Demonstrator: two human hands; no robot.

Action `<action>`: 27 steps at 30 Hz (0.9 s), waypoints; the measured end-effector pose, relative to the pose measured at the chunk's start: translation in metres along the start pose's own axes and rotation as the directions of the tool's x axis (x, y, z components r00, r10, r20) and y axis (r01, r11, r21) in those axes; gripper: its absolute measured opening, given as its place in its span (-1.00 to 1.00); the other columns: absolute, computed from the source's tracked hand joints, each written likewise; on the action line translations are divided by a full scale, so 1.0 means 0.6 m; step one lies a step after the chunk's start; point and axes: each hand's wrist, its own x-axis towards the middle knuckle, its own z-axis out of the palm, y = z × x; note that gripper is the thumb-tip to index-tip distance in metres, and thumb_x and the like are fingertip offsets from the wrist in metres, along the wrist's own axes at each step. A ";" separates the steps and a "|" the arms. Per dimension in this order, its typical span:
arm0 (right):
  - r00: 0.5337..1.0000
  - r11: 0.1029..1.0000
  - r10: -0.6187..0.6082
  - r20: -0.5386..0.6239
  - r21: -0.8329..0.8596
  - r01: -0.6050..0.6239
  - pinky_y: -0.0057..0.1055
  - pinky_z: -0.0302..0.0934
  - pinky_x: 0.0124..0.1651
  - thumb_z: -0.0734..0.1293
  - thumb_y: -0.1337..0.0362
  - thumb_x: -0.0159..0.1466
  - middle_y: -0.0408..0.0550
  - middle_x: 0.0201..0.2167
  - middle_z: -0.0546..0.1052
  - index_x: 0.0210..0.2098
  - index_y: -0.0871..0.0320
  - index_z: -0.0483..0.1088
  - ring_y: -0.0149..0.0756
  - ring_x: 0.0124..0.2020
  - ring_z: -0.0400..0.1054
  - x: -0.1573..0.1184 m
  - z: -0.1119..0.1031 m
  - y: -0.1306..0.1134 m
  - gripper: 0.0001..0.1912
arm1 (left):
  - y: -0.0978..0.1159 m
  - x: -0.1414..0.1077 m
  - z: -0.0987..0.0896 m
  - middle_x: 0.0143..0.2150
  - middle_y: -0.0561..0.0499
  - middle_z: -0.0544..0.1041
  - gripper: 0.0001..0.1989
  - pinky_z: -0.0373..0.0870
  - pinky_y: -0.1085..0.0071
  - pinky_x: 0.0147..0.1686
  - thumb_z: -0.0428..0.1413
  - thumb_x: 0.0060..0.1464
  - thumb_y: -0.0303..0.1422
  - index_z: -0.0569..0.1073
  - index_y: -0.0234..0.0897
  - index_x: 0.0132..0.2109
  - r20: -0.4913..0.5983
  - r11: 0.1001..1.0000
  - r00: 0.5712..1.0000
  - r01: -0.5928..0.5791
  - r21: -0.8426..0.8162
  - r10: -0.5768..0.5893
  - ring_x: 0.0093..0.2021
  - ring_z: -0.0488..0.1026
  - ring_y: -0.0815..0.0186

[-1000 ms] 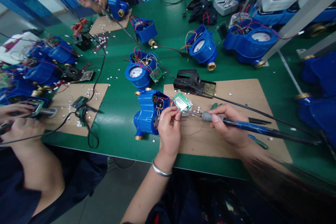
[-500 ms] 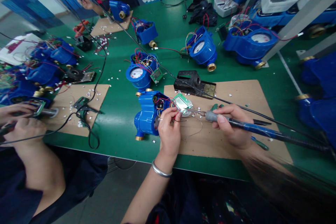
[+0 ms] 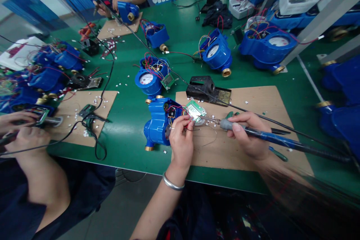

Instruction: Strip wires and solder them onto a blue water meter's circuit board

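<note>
My right hand (image 3: 250, 135) grips a soldering iron (image 3: 270, 137), its metal tip reaching left to the lower edge of a small green circuit board (image 3: 196, 111) with a lit digit display. My left hand (image 3: 182, 137) is closed in a pinch on a thin wire (image 3: 189, 118) beside that same edge; the fingertips partly hide the wire's end. Red and dark wires run from the board into an opened blue water meter (image 3: 158, 122), which lies on its side left of my left hand. Under the board a round, shiny piece shows in part.
A black soldering iron stand (image 3: 201, 87) sits behind the board on a cardboard sheet (image 3: 239, 157). Green-handled pliers (image 3: 278, 153) lie by my right wrist. More blue meters (image 3: 216, 52) stand beyond. A cable (image 3: 168, 69) crosses overhead. Co-workers' hands (image 3: 26, 135) work at left and far side.
The digits on the board's display have changed. Across the table, a co-worker's hands have come down towards a blue meter. My own hands hold almost the same position.
</note>
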 end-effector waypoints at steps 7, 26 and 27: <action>1.000 1.000 0.012 -0.006 0.009 -0.012 -0.36 0.29 -0.56 0.33 0.23 0.23 -0.13 -0.55 0.50 -0.27 0.06 0.43 -0.27 -0.55 0.42 -0.001 0.001 0.002 -0.91 | 0.000 0.001 -0.001 -0.15 -0.06 0.51 -0.94 0.38 0.22 -0.05 0.10 0.16 -0.42 0.45 -0.29 -0.28 -0.001 1.000 1.000 0.002 0.008 -0.002 -0.09 0.44 0.29; 0.999 0.997 0.044 -0.023 0.065 -0.042 -0.38 0.28 -0.57 0.34 0.23 0.23 -0.15 -0.59 0.49 -0.27 0.09 0.43 -0.29 -0.58 0.41 0.001 0.002 0.004 -0.90 | -0.004 -0.012 0.003 -0.06 -0.09 0.50 -0.73 0.53 0.35 -0.21 0.06 0.20 -0.33 0.32 -0.20 0.04 0.035 0.934 0.974 0.226 -0.275 -0.225 -0.21 0.52 0.33; 0.999 0.997 0.040 -0.019 0.069 -0.038 -0.39 0.28 -0.56 0.34 0.23 0.23 -0.14 -0.58 0.49 -0.27 0.11 0.43 -0.30 -0.58 0.41 0.001 0.002 0.003 -0.90 | -0.004 -0.012 0.003 -0.08 -0.07 0.50 -0.77 0.53 0.38 -0.26 0.05 0.21 -0.33 0.35 -0.20 0.01 0.037 0.933 0.974 0.226 -0.279 -0.225 -0.28 0.52 0.37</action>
